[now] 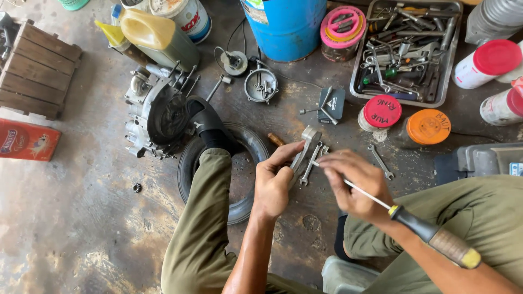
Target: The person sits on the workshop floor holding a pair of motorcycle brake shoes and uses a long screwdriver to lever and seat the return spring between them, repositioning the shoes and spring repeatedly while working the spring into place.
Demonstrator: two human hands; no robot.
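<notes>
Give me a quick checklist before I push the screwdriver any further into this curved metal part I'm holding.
1. Left hand grips the curved grey metal part firmly: ok, fingers wrap its lower end.
2. Right hand controls the long screwdriver with black and brown handle: not ok, it pinches the shaft far from the handle.
3. Screwdriver tip seated on the part: cannot tell, the fingers hide it.
4. Left fingers out of the tip's path: cannot tell, thumb lies close to it.
5. Small silver open-ended spanner within reach: ok, on the floor beside the right hand.
6. Grey engine casing steady: ok, a black-socked foot rests against it.
</notes>
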